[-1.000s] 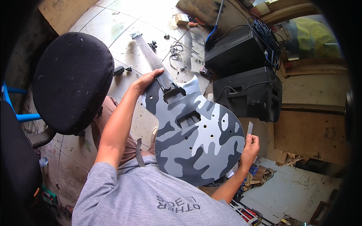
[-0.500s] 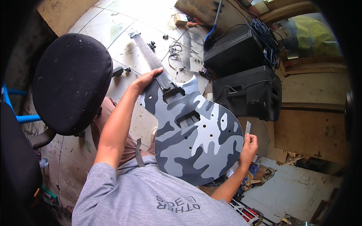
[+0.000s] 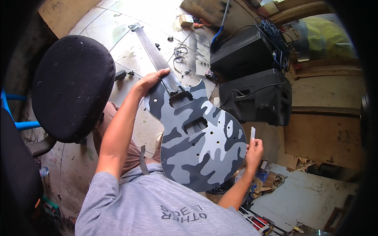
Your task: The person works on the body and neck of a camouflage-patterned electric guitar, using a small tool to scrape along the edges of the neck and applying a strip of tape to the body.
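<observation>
An unfinished electric guitar with a grey camouflage body (image 3: 177, 155) lies across my lap, its neck (image 3: 151, 50) pointing to the far left. Dark cavities and several small holes are cut into its top. My left hand (image 3: 152, 80) is closed round the neck where it meets the body, thumb on the upper side. At the body's right edge my right hand (image 3: 255, 152) pinches a thin, pale, flat blade-like strip (image 3: 252, 132) that sticks up from the fingers. Whether the strip or the fingers touch the edge, I cannot tell.
A round black stool seat (image 3: 73, 88) stands close on my left. Two black speaker boxes (image 3: 256, 96) with a coiled cable (image 3: 275, 39) sit at the right. Loose cord (image 3: 180, 53) and scraps lie on the tiled floor. A pale board (image 3: 299, 196) lies at the lower right.
The guitar has shifted slightly left and its right side has turned away a little. My right hand has moved left with the strip. My left hand keeps its hold on the neck.
</observation>
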The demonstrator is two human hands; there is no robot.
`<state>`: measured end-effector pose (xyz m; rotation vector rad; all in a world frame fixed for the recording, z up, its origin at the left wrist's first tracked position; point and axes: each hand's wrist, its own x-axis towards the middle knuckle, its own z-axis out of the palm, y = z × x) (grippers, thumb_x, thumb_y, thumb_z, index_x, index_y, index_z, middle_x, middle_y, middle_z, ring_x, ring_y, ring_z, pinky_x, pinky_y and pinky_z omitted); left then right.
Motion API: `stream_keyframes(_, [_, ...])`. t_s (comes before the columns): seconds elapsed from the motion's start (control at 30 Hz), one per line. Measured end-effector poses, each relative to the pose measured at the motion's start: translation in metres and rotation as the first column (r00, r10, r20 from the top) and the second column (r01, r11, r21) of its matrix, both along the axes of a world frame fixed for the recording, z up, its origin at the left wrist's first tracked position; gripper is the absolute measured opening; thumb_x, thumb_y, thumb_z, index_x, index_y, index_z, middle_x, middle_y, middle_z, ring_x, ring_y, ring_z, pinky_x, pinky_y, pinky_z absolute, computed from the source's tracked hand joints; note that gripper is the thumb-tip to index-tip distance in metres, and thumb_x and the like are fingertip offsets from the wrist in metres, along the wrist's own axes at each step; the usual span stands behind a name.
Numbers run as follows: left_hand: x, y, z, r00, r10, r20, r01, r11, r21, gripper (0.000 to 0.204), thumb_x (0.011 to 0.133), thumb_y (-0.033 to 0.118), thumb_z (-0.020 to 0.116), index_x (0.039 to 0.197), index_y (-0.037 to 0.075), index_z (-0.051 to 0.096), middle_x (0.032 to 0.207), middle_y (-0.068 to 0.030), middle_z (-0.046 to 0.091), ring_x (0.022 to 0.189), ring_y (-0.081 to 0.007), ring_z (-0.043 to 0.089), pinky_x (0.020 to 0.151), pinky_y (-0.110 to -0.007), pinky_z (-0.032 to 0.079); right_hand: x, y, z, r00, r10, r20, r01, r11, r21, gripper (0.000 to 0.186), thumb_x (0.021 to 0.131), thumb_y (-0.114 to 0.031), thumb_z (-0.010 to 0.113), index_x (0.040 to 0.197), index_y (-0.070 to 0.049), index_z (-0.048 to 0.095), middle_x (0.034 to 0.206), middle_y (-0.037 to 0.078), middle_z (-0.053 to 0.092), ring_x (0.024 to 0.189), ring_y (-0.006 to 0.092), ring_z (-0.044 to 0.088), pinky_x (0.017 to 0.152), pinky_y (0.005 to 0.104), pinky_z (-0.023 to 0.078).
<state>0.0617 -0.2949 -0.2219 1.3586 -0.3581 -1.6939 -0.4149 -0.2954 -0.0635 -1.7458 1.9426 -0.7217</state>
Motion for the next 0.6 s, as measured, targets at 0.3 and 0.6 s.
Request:
stream_keyframes(0.3, [0.001,-0.003,0.009,0.999,-0.022,0.043,0.024,0.998,-0.054,0.062,0.097,0.058,0.059,0.13,0.006,0.067,0.107,-0.0106,0.074,0.081,-0.019,0.073,0.073,-0.035,0.061,0.09,-0.028,0.027,0.784,0.573,0.237,-0.562,0.818,-0.12,0.019,0.113,-0.02,0.046,0.106,-0.003,0.053,0.109,0.012,0.074,0.103,0.0143,0.068,0.097,0.0302,0.051])
stream_keyframes(0.6, [0.001,-0.003,0.019,0.994,-0.086,0.071,0.083,0.996,0.043,0.059,0.098,0.058,0.058,0.138,0.016,0.064,0.105,-0.0086,0.074,0.072,-0.0149,0.069,0.066,-0.033,0.059,0.158,-0.081,-0.01,0.577,0.81,0.105,-0.816,0.577,0.035,0.015,0.108,-0.019,0.057,0.109,-0.004,0.057,0.091,0.011,0.066,0.073,0.0185,0.056,0.07,0.0317,0.047])
